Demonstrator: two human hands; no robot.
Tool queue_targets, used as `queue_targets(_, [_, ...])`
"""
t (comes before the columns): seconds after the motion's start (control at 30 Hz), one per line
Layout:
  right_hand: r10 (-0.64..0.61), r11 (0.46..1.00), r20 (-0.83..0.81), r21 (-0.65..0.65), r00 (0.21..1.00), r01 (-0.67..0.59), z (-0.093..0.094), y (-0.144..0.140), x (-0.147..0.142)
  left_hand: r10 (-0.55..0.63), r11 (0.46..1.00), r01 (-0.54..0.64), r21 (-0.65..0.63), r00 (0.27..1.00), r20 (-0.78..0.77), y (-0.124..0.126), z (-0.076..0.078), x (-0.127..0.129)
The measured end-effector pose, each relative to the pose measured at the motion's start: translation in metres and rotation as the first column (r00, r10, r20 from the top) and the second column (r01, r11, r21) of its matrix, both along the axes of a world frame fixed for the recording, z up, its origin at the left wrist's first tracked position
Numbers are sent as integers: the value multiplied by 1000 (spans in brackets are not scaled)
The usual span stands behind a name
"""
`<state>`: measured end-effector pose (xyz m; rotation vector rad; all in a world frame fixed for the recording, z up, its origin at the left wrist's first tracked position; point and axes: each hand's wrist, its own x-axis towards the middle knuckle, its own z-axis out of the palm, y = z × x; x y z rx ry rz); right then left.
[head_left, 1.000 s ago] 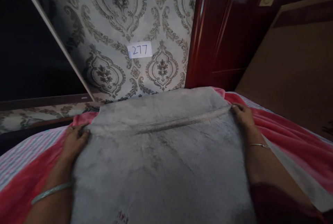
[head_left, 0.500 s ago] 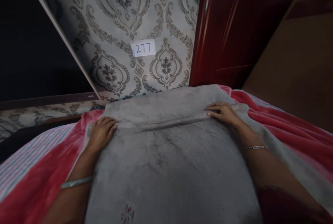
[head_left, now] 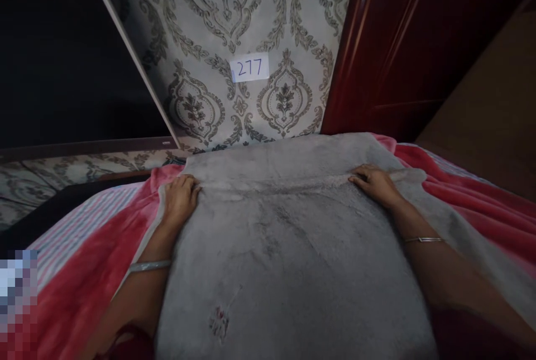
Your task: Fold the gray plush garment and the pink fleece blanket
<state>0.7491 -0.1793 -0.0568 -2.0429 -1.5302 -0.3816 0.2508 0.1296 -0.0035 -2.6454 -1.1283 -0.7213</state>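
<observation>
Grey towel point(head_left: 288, 248) spread flat over red blanket point(head_left: 84, 270) on bed, far edge near patterned wall point(head_left: 218, 25). Left hand point(head_left: 181, 197) palm down on towel's left side at fold crease, fingers together, flat, gripping nothing. Right hand point(head_left: 374, 181) palm down on right end of same crease, fingers loosely extended, pressing cloth, not clamped. Bangle on each wrist. Small red mark point(head_left: 219, 320) on towel's near part. Paper label point(head_left: 250, 67) "277" on wall. Dark red door point(head_left: 402, 42) right of wall.

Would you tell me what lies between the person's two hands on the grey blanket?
In the head view, only the grey blanket lies between the left hand and right hand: bare plush crossed by a long crease, nothing resting on it.
</observation>
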Motion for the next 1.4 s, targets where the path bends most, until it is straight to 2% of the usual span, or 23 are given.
queue_targets(0.17, [-43, 996, 5, -83, 999, 43, -6, -12, 21, 23, 999, -25, -29, 997, -75, 7, -2, -10])
queue_targets(0.27, [-145, 986, 32, -77, 989, 147, -10, -23, 28, 43, 999, -43, 7, 995, -92, 9, 0, -19])
queue_targets(0.37, [-260, 963, 65, -53, 964, 263, -13, -33, 21, 23, 999, -21, 48, 999, -38, 6, 2, -24])
queue_targets(0.47, [-324, 946, 117, 31, 939, 323, -10, -42, 4, -7, 994, -3, 107, 996, 91, 0, 4, -27])
queue_targets(0.53, [-338, 940, 144, 107, 930, 324, -3, -51, -8, -17, 989, -10, 148, 983, 183, -5, 6, -27])
queue_targets(0.63, [-342, 931, 152, 187, 927, 312, 18, -69, -25, -37, 981, -13, 193, 967, 254, -13, 13, -31])
queue_targets(0.73, [-353, 925, 154, 208, 923, 319, 42, -98, -40, -48, 980, 4, 200, 974, 219, -24, 25, -45])
queue_targets(0.83, [-356, 924, 148, 205, 923, 324, 51, -132, -53, -61, 976, 29, 215, 988, 145, -42, 35, -74])
queue_targets(0.93, [-367, 919, 117, 199, 923, 340, 38, -165, -63, -120, 970, 99, 224, 990, 80, -66, 31, -108])
queue_targets(1.1, [-315, 943, -10, 108, 949, 314, -7, -200, -76, -279, 944, 292, 155, 955, -102, -102, -4, -143])
queue_targets(1.17, [-340, 935, -20, 95, 940, 341, -19, -206, -78, -268, 949, 283, 136, 956, -118, -112, -16, -150])
queue_targets(1.23, [-407, 911, 26, 92, 913, 403, -26, -210, -78, -210, 968, 223, 117, 972, -108, -120, -21, -157])
queue_targets(1.3, [-452, 892, 111, 84, 885, 445, -30, -213, -75, -165, 980, 175, 92, 981, -103, -126, -21, -165])
queue_targets(1.4, [-441, 897, 222, 61, 870, 439, -34, -217, -69, -162, 985, 168, 36, 980, -119, -131, -17, -176])
